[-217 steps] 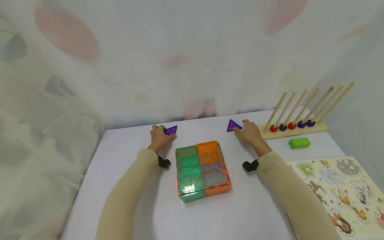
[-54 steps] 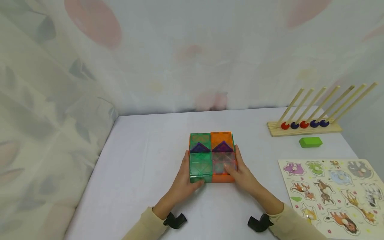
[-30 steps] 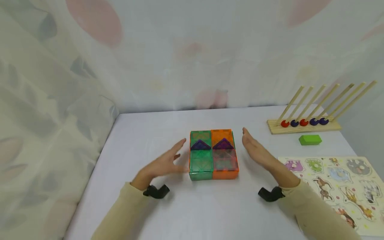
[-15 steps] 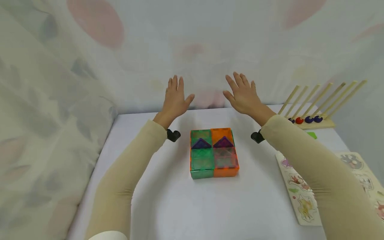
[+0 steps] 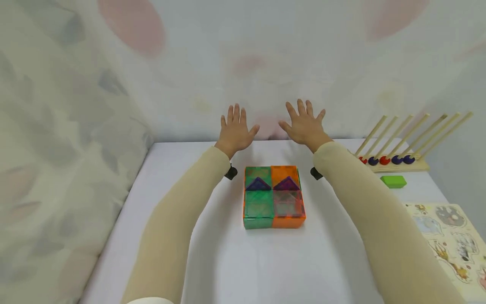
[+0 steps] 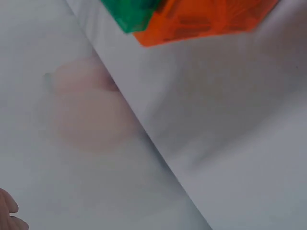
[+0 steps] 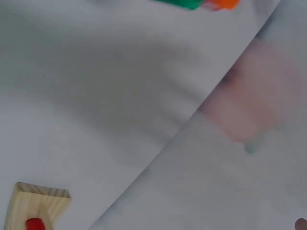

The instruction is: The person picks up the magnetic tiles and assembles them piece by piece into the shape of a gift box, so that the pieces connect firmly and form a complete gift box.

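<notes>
In the head view, a low box of see-through magnetic tiles, green (image 5: 259,207) on the left and mostly orange (image 5: 288,221) on the right, sits mid-table. Two purple triangle tiles, one left (image 5: 258,184) and one right (image 5: 286,184), are on top, side by side; whether they stand or lie flat I cannot tell. Beyond the box, my left hand (image 5: 236,133) is raised with fingers extended, holding nothing. To its right my right hand (image 5: 305,126) hovers likewise, fingers spread. The left wrist view shows the box's orange side (image 6: 206,21) and a bit of my fingers (image 6: 7,211).
At the right back stands a wooden peg rack (image 5: 402,165) with red and blue beads. In front of it lie a green block (image 5: 394,182) and an animal knob puzzle board (image 5: 452,236), partly behind my right sleeve. A curtain (image 5: 190,76) hangs past the table's far edge.
Both purple triangles have gone from the table onto the box. My hands held the box's sides, let go, then rose forward past it. Lately they have shifted only slightly.
</notes>
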{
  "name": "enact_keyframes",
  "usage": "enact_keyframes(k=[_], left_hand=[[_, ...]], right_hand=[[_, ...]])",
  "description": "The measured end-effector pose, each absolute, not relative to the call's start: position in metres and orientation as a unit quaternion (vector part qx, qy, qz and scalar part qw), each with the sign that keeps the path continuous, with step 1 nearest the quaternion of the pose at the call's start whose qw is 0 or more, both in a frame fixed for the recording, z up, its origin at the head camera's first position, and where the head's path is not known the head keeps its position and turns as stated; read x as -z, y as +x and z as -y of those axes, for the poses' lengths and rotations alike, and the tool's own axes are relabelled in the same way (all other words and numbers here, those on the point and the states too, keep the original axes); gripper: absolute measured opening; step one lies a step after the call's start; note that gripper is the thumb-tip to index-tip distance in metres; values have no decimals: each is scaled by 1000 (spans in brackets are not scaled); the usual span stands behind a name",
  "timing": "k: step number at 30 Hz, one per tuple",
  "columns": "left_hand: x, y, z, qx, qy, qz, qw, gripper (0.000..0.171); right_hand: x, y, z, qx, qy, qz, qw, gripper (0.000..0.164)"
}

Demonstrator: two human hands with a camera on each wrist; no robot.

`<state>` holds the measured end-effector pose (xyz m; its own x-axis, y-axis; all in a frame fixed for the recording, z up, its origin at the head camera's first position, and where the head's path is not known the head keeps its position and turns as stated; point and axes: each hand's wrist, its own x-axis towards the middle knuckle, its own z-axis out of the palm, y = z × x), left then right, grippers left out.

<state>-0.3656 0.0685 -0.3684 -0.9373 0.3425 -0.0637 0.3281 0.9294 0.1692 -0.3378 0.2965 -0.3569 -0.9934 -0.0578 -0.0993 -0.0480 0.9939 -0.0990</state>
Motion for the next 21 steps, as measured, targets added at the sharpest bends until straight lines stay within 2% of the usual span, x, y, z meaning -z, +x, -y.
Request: enact_keyframes(k=[7,13,21], left_hand=[[383,-362,-68,-60,148,-985,61,89],[393,-365,-67,-81,151,-983,69,89],[397,-366,-56,-78,139,-985,61,88]], right_hand=[[364,-343,-274,54,-34,-996,66,76],[372,-342,-288,54,-4,-996,69,75],[377,-342,-299,72,-10,-995,73,76]])
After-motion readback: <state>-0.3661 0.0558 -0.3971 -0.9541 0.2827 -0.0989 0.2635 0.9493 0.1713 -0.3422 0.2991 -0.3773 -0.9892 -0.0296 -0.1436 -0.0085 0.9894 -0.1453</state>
